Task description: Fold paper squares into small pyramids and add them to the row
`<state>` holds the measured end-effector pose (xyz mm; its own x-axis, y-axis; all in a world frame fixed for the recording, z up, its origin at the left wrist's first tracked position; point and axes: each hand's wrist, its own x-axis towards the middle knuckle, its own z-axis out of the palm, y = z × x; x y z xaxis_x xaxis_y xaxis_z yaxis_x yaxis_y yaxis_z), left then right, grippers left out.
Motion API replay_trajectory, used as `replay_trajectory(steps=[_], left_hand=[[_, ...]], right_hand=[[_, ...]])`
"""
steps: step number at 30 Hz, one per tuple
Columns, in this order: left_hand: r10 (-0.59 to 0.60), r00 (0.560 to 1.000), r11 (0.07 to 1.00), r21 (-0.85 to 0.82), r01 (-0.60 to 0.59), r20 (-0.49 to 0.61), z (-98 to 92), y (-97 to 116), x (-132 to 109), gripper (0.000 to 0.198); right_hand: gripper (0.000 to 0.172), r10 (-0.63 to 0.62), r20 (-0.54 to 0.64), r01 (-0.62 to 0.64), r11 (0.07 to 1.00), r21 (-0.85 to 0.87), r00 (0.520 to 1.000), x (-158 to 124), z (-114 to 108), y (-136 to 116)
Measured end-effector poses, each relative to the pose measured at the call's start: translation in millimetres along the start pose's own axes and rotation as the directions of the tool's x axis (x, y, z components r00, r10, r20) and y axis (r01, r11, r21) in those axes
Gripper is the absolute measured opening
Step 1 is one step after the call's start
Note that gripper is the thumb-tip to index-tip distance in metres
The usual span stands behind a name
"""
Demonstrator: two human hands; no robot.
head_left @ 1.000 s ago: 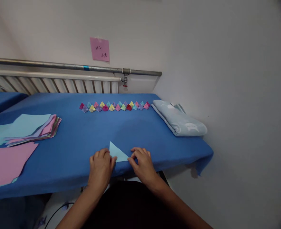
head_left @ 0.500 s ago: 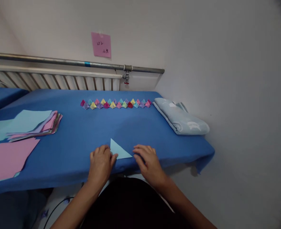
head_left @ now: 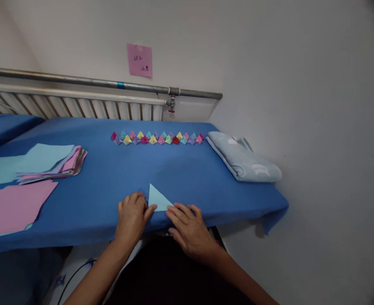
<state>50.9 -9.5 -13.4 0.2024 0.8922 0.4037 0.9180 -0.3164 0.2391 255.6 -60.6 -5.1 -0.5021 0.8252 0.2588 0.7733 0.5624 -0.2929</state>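
From my remote seat I see a long bench (head_left: 104,178) draped in blue cloth, running left to right under a white ribbed radiator (head_left: 79,108). A folded pale-blue patterned cloth (head_left: 244,161) lies at the far right. A stack of pastel paper squares (head_left: 50,163) sits at the left, with a loose pink paper sheet (head_left: 13,205) nearer. A row of small multicoloured folded paper pieces (head_left: 157,138) lines the far edge.

At the near edge lies a light-blue folded paper triangle (head_left: 157,199), its long edge running from the far apex down to the near right. My left hand (head_left: 131,218) rests flat, fingers together, thumb touching the triangle's left corner. My right hand (head_left: 190,228) lies with fingers spread, fingertips (head_left: 171,214) meeting the near-right corner. Both grips press rather than pinch; the triangle lies just beyond them, between the two.
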Motion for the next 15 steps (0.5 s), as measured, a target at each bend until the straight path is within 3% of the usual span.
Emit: replay_trajectory(steps=[5,7,11,15], left_hand=[[0.022,0.999,0.999,0.049,-0.02,-0.035,-1.5,-6,-3,0.022],[0.106,0.993,0.994,0.024,-0.105,-0.048,-1.4,-3,-4,0.014],[0.36,0.933,0.93,-0.082,-0.359,-0.002,-1.6,6,-6,0.035],[0.365,0.931,0.929,-0.073,-0.363,0.008,-2.2,11,-9,0.03]], right_hand=[[0.038,0.019,-0.03,-0.019,1.0,0.008,0.999,-2,-1,1],[0.037,0.021,-0.041,-0.021,1.0,0.012,0.999,1,-4,1],[0.042,0.027,-0.008,-0.027,1.0,-0.004,1.0,13,-10,1],[0.055,0.008,0.019,-0.007,0.998,-0.063,1.0,25,-7,1]])
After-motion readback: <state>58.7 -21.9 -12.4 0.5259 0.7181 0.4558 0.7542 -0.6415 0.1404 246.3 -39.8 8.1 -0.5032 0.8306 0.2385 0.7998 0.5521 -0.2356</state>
